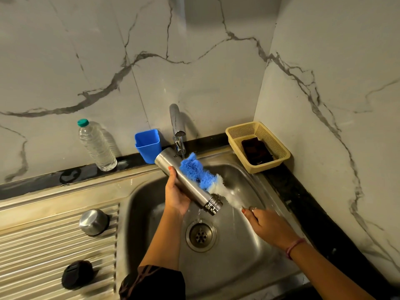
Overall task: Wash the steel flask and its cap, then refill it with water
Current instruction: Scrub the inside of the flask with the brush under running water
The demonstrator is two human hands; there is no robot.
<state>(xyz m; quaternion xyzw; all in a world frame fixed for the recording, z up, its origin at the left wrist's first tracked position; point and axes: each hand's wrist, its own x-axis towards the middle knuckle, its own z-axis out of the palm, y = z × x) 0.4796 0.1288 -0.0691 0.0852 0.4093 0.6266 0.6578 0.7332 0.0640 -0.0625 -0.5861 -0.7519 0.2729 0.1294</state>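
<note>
Over the steel sink basin [242, 252] the left hand [176, 194] wraps round the middle of the slim brushed-steel flask [187, 179], which looks rigid, wet and slippery, so mid-body seems the safest hold. Its long axis slants from far-left base to open threaded mouth, near-right and tipped down, dribbling water. The right hand [267, 223] pinches the handle of a blue-and-white bristle bottle brush [202, 175] lying against the flask.

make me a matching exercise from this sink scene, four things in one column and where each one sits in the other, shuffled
Things
1. cylindrical steel flask
2. clear plastic bottle with green cap
3. round steel cap
4. dark sponge

Places
A. on the ribbed draining board
B. inside the beige mesh basket
C. gripped in the left hand over the sink basin
D. upright on the black ledge by the wall

Pairs: 1-C, 2-D, 3-A, 4-B
</note>
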